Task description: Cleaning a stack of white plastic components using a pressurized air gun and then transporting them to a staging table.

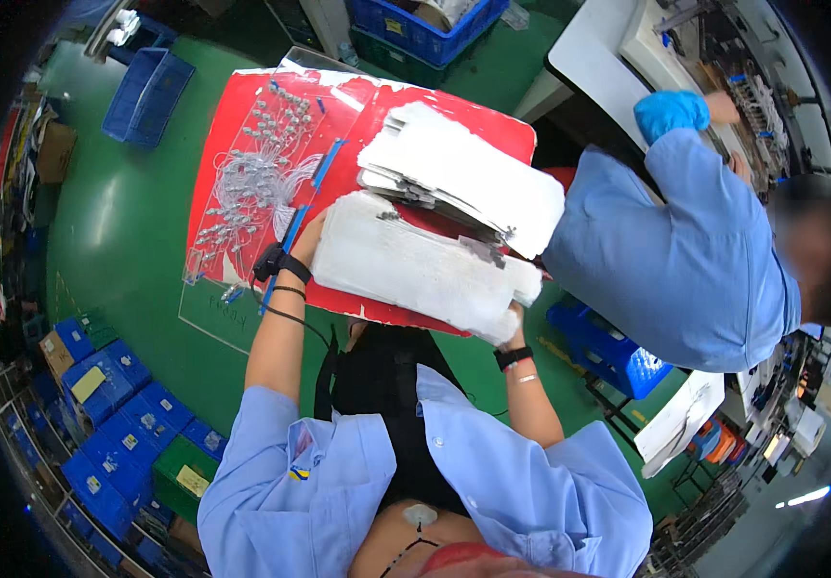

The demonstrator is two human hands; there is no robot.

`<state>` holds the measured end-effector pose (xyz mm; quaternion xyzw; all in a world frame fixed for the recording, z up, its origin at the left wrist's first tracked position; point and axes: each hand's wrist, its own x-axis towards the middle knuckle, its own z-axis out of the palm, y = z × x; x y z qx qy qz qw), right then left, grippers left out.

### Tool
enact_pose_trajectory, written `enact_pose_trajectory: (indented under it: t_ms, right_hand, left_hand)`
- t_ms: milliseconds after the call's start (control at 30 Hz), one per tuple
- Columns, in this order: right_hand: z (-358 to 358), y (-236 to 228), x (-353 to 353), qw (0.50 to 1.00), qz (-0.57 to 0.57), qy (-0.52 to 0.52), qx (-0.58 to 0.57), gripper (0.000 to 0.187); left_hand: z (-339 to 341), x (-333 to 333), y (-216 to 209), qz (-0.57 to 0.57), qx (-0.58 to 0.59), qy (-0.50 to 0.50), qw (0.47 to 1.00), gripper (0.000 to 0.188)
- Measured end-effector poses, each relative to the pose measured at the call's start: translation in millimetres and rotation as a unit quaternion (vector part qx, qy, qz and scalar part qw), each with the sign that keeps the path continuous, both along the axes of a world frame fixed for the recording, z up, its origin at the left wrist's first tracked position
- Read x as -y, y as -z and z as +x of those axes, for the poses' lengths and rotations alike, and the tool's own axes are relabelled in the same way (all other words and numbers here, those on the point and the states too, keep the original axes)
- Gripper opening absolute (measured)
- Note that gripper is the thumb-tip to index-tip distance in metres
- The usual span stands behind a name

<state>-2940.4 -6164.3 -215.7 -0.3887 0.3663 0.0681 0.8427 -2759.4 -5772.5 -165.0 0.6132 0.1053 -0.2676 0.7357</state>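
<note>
My left hand (pixel 309 239) grips the left end of a long, flat white stack (pixel 406 258) with notched edges. At its near right corner my right hand (pixel 513 329) holds the same stack, the fingers partly hidden beneath it. Both hands keep it over the near side of a red tabletop (pixel 232 116); I cannot tell whether it rests there. Just beyond lies a second white stack (pixel 463 159) of similar shape, its layered sheets showing along the edge. The material of the sheets is not clear.
Left on the table, clear tubing bundles (pixel 256 188) with small metallic ends lie on a transparent sheet beside blue strips (pixel 329 164). A co-worker in a blue shirt (pixel 666 250) sits close on the right. Blue crates (pixel 148 96) and bins (pixel 618 352) stand around on the floor.
</note>
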Motion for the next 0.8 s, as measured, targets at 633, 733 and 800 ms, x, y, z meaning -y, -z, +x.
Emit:
enact_pose_trajectory:
  t_ms: [633,733,800]
  right_hand:
    - [98.3,-242.5,-16.5,0.780,-0.582,-0.166,0.161,0.038]
    - [164.3,-255.5,-68.3,0.688,-0.574,-0.313,0.316,0.022]
    - [198.7,-232.6,-90.5,0.693,-0.527,-0.398,0.290,0.025]
  left_hand:
    - [-55.8,52.8,-107.7,-0.003,0.092,-0.162,0.982,0.067]
    - [-56.0,50.4,-113.6,-0.036,0.056,-0.154,0.986,0.070]
    - [-52.0,54.5,-113.2,-0.032,0.057,-0.147,0.987,0.070]
